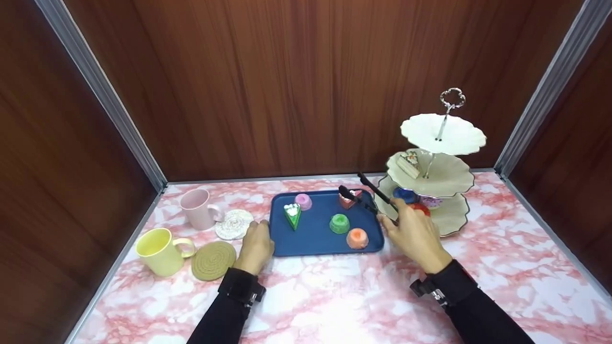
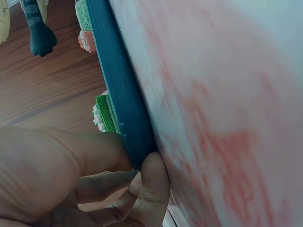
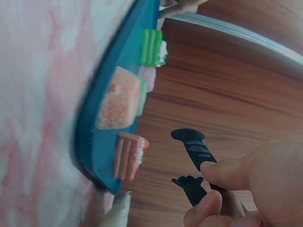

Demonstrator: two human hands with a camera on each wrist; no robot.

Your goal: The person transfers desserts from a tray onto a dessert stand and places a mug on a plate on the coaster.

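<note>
My left hand [image 1: 256, 244] grips the left edge of a blue tray [image 1: 311, 243], its thumb and a finger pinching the rim in the left wrist view. In my right hand [image 1: 415, 235] is a pair of black tongs [image 1: 377, 191], tips spread apart with nothing between them, above the tray's right end. On the tray lie a green cake slice [image 1: 292, 216], a pink round cake [image 1: 303, 201], a red cake slice [image 1: 348, 199] near the tong tips, a green round cake [image 1: 339, 223] and an orange round cake [image 1: 357, 238].
A three-tier stand [image 1: 442, 177] rises at the right, with a white cake slice [image 1: 409, 165] on its middle tier and blue, red and purple pieces on the bottom one. Leftward are a pink mug [image 1: 197, 210], a yellow mug [image 1: 161, 253], a white coaster [image 1: 233, 224] and a tan coaster [image 1: 213, 261].
</note>
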